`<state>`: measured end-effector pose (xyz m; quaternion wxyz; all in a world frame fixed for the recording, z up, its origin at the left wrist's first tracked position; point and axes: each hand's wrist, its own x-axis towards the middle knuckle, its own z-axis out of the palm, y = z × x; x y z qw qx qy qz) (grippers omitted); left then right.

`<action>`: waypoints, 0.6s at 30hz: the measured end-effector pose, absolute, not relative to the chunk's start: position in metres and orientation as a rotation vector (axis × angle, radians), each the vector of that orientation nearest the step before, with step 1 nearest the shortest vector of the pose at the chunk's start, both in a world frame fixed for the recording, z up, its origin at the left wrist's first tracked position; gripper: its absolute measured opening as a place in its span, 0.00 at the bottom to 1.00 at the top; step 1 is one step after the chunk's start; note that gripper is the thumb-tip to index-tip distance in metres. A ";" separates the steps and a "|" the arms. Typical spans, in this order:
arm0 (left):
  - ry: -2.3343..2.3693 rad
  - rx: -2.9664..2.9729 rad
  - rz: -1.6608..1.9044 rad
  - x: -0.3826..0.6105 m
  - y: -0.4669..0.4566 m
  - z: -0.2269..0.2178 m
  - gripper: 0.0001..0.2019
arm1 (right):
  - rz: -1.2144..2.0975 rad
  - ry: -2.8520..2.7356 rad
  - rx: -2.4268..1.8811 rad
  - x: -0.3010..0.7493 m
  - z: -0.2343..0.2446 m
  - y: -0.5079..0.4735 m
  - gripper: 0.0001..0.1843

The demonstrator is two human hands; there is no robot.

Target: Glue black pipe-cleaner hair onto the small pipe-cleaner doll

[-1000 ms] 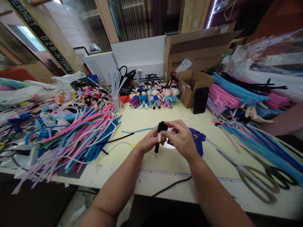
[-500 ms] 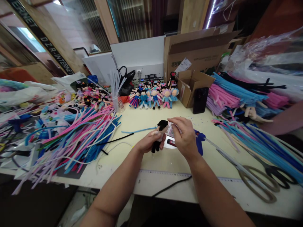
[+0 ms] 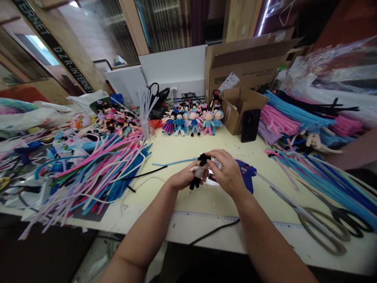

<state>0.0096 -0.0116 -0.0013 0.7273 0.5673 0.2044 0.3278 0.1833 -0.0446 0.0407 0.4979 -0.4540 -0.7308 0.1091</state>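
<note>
Two hands are holding a doll (image 3: 199, 172) above the yellow tabletop (image 3: 173, 147).
The left hand (image 3: 184, 176) is gripping the doll around its pale body, its black legs hanging below; the right hand (image 3: 226, 169) is closing thumb and fingers on its black hair. A blue glue gun (image 3: 248, 177) is lying beside the right hand, scissors (image 3: 297, 208) farther right, and a ruler (image 3: 203, 215) is lying nearer the person.

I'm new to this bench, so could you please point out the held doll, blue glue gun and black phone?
Held doll (image 3: 199, 172), head view: white torso.
Glue gun (image 3: 248, 181), head view: handle.
Phone (image 3: 250, 126), head view: broad face.
</note>
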 end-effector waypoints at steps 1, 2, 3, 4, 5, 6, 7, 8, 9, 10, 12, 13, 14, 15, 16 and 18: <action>0.443 1.218 0.730 0.009 -0.011 -0.002 0.34 | 0.258 -1.779 -1.089 0.183 0.041 -0.045 0.11; 0.447 1.182 0.739 0.008 -0.011 -0.002 0.38 | 0.248 -1.792 -1.082 0.183 0.041 -0.045 0.11; 0.464 1.147 0.744 0.007 -0.011 -0.002 0.39 | 0.234 -1.807 -1.075 0.182 0.041 -0.046 0.11; 0.487 1.117 0.736 0.007 -0.011 -0.003 0.40 | 0.219 -1.823 -1.071 0.182 0.040 -0.046 0.11; 0.514 1.092 0.724 0.006 -0.011 -0.003 0.38 | 0.207 -1.838 -1.069 0.182 0.040 -0.046 0.11; 0.542 1.071 0.711 0.006 -0.010 -0.004 0.36 | 0.199 -1.851 -1.068 0.182 0.040 -0.046 0.11; 0.567 1.051 0.703 0.006 -0.010 -0.004 0.34 | 0.198 -1.863 -1.064 0.181 0.040 -0.046 0.11; 0.587 1.031 0.700 0.006 -0.009 -0.005 0.32 | 0.204 -1.872 -1.059 0.181 0.040 -0.046 0.11; 0.601 1.011 0.701 0.006 -0.009 -0.006 0.30 | 0.213 -1.879 -1.053 0.181 0.040 -0.046 0.12; 0.610 0.992 0.704 0.006 -0.008 -0.006 0.29 | 0.225 -1.884 -1.049 0.181 0.040 -0.046 0.12; 0.621 0.956 0.714 0.006 -0.007 -0.007 0.28 | 0.250 -1.891 -1.042 0.181 0.040 -0.046 0.14; 0.625 0.941 0.718 0.006 -0.007 -0.007 0.29 | 0.260 -1.894 -1.042 0.181 0.040 -0.046 0.15; 0.628 0.929 0.721 0.006 -0.007 -0.007 0.29 | 0.268 -1.896 -1.043 0.180 0.040 -0.046 0.15; 0.630 0.919 0.723 0.006 -0.007 -0.007 0.29 | 0.271 -1.896 -1.046 0.180 0.040 -0.046 0.16; 0.633 0.912 0.727 0.006 -0.008 -0.006 0.29 | 0.270 -1.895 -1.050 0.180 0.040 -0.046 0.16; 0.638 0.905 0.730 0.007 -0.008 -0.005 0.28 | 0.259 -1.888 -1.056 0.179 0.038 -0.045 0.16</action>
